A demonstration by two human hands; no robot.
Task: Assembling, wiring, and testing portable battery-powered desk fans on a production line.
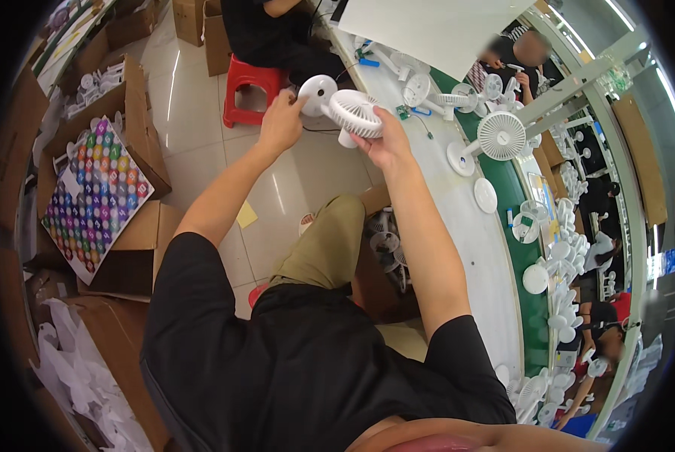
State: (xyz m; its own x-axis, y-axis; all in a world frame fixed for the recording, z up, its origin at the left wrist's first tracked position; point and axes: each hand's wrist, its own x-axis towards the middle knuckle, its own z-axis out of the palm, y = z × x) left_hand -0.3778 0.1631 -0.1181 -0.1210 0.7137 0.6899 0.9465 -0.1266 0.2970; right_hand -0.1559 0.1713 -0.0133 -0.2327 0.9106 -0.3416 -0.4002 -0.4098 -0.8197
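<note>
A small white desk fan (355,114) is held up in front of me, over the gap between the floor and the bench edge. My right hand (387,138) grips its round caged head from the right, thumb on the rim and fingers beneath. The fan's round white base (318,96), with a dark spot in its middle, points to the upper left. At that base's left edge is my left hand (281,123), its fingers bent and closed against the rim. Part of the fingertips is hidden there.
To my right runs a white bench (465,256) with a standing fan (501,136), a loose white disc (485,195) and a green conveyor strip (514,264) full of fan parts. A red stool (251,90) with a seated person is ahead. Cardboard boxes (138,120) line the left.
</note>
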